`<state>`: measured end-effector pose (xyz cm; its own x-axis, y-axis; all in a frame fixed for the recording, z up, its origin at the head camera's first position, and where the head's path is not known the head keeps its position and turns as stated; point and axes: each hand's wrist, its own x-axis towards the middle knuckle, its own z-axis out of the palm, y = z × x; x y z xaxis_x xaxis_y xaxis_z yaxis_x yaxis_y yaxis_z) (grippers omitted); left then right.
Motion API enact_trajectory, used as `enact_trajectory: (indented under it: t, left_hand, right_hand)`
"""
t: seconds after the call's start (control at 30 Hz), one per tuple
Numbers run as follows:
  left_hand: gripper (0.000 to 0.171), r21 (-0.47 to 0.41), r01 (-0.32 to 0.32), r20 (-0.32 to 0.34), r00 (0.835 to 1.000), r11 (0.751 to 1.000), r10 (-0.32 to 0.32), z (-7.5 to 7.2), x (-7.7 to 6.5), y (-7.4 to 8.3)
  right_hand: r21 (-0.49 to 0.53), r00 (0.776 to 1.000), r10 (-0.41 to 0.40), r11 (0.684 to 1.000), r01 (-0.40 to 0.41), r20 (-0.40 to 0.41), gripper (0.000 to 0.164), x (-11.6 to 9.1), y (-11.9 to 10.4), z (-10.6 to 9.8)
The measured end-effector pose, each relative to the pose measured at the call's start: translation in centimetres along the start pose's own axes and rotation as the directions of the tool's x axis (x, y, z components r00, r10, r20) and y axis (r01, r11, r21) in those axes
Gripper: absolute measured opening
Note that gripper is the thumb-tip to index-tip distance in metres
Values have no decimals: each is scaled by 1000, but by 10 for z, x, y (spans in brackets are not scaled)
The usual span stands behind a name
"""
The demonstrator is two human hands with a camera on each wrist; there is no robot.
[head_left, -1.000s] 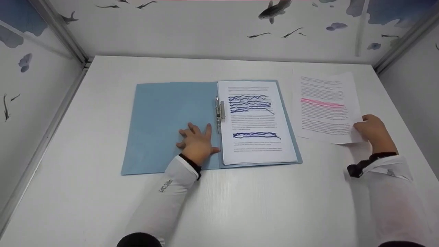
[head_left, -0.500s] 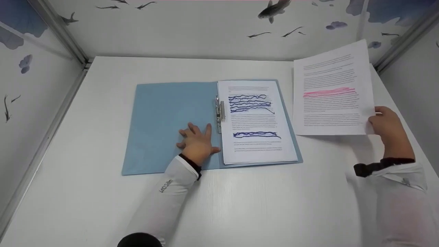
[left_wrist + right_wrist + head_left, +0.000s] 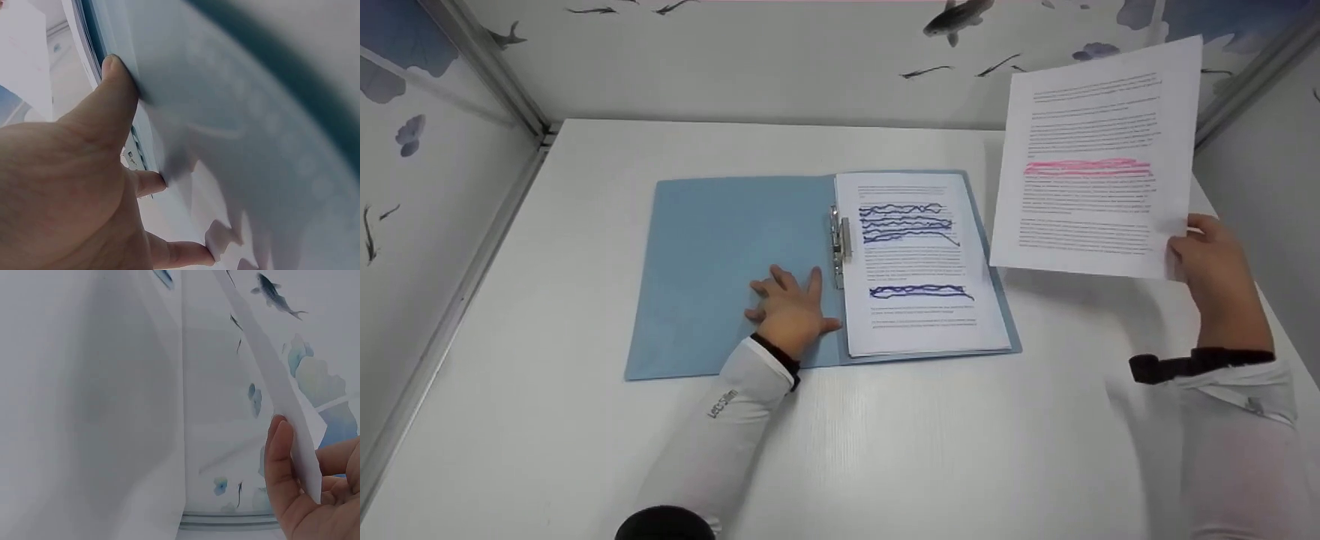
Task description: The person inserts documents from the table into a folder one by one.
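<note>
A blue folder (image 3: 712,232) lies spread on the table, with a metal lever clip (image 3: 840,244) at its spine. Printed pages (image 3: 922,262) with blue scribbled lines rest on its right half. My left hand (image 3: 791,319) presses on the folder's left cover, fingers spread, thumb toward the spine; the left wrist view shows its thumb (image 3: 112,84) and fingertips on the cover. My right hand (image 3: 1215,262) pinches the lower right edge of a printed sheet (image 3: 1095,217) with pink highlighted lines. In the right wrist view the paper (image 3: 281,394) passes between thumb and fingers, raised off the table.
The white table (image 3: 930,442) runs back to a wall (image 3: 735,67) printed with fish, and side panels stand at left and right. The raised sheet's lower left corner overlaps the folder's right edge in the head view.
My right hand has lifted the pink-marked sheet off the table, moving it up and slightly right, and the page now stands more upright. My left hand has stayed in place on the folder.
</note>
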<state>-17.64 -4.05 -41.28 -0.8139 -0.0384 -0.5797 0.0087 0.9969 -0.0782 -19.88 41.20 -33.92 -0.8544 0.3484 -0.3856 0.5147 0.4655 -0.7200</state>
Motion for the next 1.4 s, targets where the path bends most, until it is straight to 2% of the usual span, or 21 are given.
enact_trajectory:
  t: [0.1, 0.17, 0.27, 0.37, 0.47, 0.53, 0.8, 0.97, 1.4]
  left_hand:
    - [93, -14, -2, 4, 1000, 1000, 2, -1, 0, 0]
    - [93, -22, -1, 9, 1000, 1000, 1, -1, 0, 0]
    - [93, -30, 3, 19, 1000, 1000, -2, -1, 1, 0]
    - [93, -29, 7, 20, 1000, 1000, -6, -1, 1, 0]
    - [93, -19, 9, 18, 1000, 1000, -8, -1, 0, 0]
    - [93, -9, 10, 19, 1000, 1000, -10, -1, 0, 0]
    - [94, 0, 9, 16, 1000, 1000, -9, 2, 3, 0]
    - [91, 1, 14, 30, 999, 1000, -14, -1, 1, 0]
    - [92, -43, -14, 4, 1000, 999, 14, 0, -1, -1]
  right_hand:
    - [137, 995, -66, 989, 56, 69, 63, -2, 2, 11]
    - [244, 983, -129, 965, 95, 127, 64, -3, 3, 19]
    - [287, 959, -198, 948, 135, 204, 63, -5, 4, 32]
    - [226, 940, -220, 961, 162, 261, 61, -8, 2, 45]
    - [98, 934, -219, 975, 199, 284, 58, -13, 2, 60]
    - [51, 930, -217, 976, 211, 297, 56, -16, 2, 71]
    - [37, 907, -193, 980, 193, 374, 57, -29, 1, 107]
    - [34, 906, -165, 986, 165, 391, 56, -36, -1, 123]
    - [9, 891, -142, 988, 153, 432, 58, -40, -2, 148]
